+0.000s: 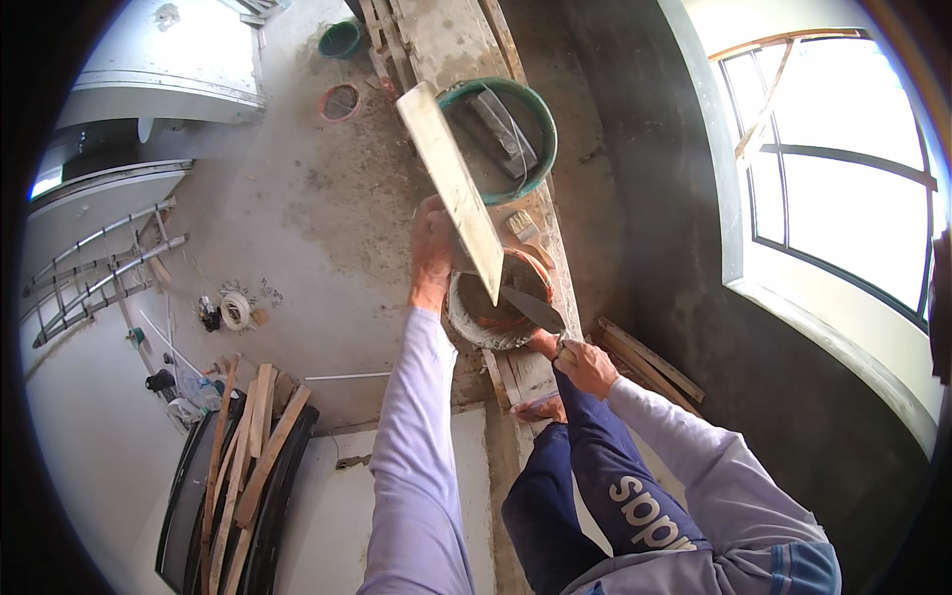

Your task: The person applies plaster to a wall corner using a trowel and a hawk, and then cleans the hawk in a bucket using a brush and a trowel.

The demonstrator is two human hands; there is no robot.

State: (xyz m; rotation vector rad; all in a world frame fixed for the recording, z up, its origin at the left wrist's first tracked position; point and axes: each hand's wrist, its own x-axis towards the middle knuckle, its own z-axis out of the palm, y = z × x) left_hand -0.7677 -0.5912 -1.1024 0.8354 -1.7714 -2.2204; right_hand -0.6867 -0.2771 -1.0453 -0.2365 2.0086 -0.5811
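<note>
My left hand (429, 248) is closed round the back of a long, pale rectangular plastering float (444, 169), its handle hidden. The board is tilted over a mortar-crusted bucket (471, 327) with an orange inner rim. My right hand (587, 367) grips a pointed trowel (534, 309), whose blade reaches over that bucket toward the float's lower tip. A paintbrush (525, 226) lies on the plank scaffold (561, 297) just behind the bucket. Farther along, a green tub (547, 144) holds grey tools. My bare feet (535, 407) are on the planks.
A dark plastered wall (684, 297) with a window (833, 159) is at right. Below at left are a concrete floor (278, 248), ladders (109, 283), cable coils (236, 309) and loose timber (253, 446). Small buckets (339, 40) stand farther back; more boards (650, 367) lie by the wall.
</note>
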